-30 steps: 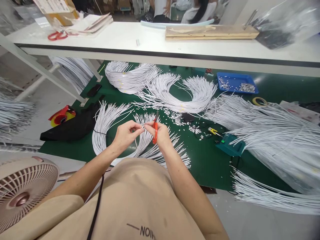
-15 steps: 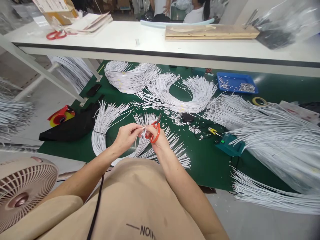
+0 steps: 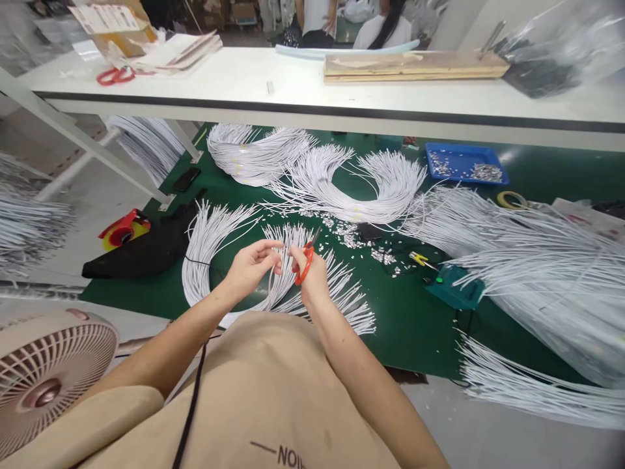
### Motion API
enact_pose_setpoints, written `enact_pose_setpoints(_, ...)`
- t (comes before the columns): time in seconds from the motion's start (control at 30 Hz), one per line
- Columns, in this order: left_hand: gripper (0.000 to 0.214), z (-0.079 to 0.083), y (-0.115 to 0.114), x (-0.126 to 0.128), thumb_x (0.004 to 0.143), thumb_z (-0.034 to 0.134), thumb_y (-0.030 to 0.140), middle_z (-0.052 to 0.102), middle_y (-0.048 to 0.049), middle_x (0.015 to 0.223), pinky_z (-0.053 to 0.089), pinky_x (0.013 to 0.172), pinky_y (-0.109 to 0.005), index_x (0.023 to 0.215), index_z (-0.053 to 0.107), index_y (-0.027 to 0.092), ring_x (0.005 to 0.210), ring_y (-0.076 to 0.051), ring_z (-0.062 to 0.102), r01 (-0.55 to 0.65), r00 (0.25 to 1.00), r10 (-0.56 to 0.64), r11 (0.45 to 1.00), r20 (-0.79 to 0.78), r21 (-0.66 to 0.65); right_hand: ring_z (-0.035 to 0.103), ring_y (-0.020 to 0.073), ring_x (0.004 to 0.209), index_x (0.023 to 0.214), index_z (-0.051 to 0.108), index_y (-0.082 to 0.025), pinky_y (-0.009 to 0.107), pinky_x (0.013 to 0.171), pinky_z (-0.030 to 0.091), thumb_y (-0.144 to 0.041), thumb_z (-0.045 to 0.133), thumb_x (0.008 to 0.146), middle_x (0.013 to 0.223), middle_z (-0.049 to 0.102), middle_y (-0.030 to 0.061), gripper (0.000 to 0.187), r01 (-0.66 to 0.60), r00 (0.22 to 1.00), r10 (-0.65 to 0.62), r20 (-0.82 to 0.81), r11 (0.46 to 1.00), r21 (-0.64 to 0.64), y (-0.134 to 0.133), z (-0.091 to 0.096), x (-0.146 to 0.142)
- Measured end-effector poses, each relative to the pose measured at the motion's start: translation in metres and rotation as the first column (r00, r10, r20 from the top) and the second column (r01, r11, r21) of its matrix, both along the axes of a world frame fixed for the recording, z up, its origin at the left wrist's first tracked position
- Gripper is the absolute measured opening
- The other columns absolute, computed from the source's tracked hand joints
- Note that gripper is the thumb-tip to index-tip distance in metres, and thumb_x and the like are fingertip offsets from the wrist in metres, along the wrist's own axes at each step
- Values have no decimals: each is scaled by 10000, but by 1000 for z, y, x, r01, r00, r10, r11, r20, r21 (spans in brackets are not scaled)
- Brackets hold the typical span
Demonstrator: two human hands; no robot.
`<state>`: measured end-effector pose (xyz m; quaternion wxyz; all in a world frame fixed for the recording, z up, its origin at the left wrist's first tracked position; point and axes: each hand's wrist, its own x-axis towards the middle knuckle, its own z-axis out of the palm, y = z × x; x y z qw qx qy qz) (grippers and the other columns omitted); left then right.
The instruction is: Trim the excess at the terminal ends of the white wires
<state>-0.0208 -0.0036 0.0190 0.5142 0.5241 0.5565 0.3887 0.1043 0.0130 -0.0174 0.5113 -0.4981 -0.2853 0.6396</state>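
Note:
Red-handled scissors (image 3: 305, 266) hang around the fingers of my right hand (image 3: 312, 273), their dark blades pointing up and away. That hand's thumb and forefinger are near my left fingertips, with a small gap between the hands. My left hand (image 3: 251, 268) is curled, with thumb and fingers closed round a thin white wire (image 3: 270, 284) that runs down toward my body. Whatever sits at the fingertips is too small to make out. Beneath both hands lies a curved bundle of white wires (image 3: 198, 267), bound with a dark tie, on the green table (image 3: 400, 332).
More wire bundles (image 3: 371, 202) lie behind, with scattered small metal pieces (image 3: 346, 233) before them. To the right are a blue tray (image 3: 463, 177), a teal device (image 3: 456, 286) and large wire heaps (image 3: 547, 260). A white shelf (image 3: 234, 78) spans the back; a fan (image 3: 49, 384) stands left.
My hands have parted slightly at the fingertips, where they were pinched together. The left fingers have loosened a little and the scissors have tilted. The view has shifted slightly.

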Motion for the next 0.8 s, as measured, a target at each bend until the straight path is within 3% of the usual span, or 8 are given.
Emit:
enact_pose_setpoints(0.1,392,1,1,-3,767,549,301,591,15,649,432,602,-244,1132,496,167,573,-114,574,-13,996,13,1000,85,-6,476,111,561,733,660,-159,229,567,379,-367,607,665,512,505,-37,226,-23,989,11,150,996,82,1,5,3)
enact_pose_setpoints(0.23,453,4,0,-3,779,528,286,581,13,649,400,559,-227,1213,465,174,559,-102,548,-8,997,7,1000,79,5,544,132,669,783,663,-162,241,651,401,-362,539,738,686,614,6,239,-187,923,104,369,963,195,0,6,9)
enact_pose_setpoints(0.3,443,5,0,-4,777,529,291,572,16,642,411,578,-233,1203,491,177,562,-100,538,1,997,0,1000,82,-8,549,133,708,784,651,-168,238,663,392,-332,517,762,771,628,19,212,-293,817,107,567,923,248,-2,6,14)
enact_pose_setpoints(0.4,422,3,1,-5,774,539,309,562,18,637,431,616,-249,1171,526,168,568,-101,530,4,996,-2,1000,94,-21,532,140,747,768,627,-175,246,668,354,-265,489,784,802,616,28,166,-468,546,34,837,841,271,-2,5,22)
enact_pose_setpoints(0.53,428,2,2,-7,766,558,316,565,12,651,439,665,-267,1161,542,153,572,-103,530,9,997,-6,999,83,-35,516,158,795,749,599,-176,272,686,308,-234,464,810,800,608,41,160,-596,239,-64,969,778,199,0,7,29)
enact_pose_setpoints(0.67,417,4,2,-8,764,563,314,570,3,660,436,690,-272,1138,563,131,584,-107,532,26,998,-24,998,51,-54,513,170,804,742,598,-175,290,689,285,-261,427,853,803,613,54,221,-657,76,-91,993,744,119,2,10,32)
enact_pose_setpoints(0.8,445,6,2,-8,748,581,330,585,-6,680,442,700,-282,1135,566,110,592,-109,539,7,1000,-4,996,27,-84,520,174,781,740,612,-162,299,701,285,-263,417,867,775,619,69,254,-675,-16,-130,991,733,85,1,12,38)
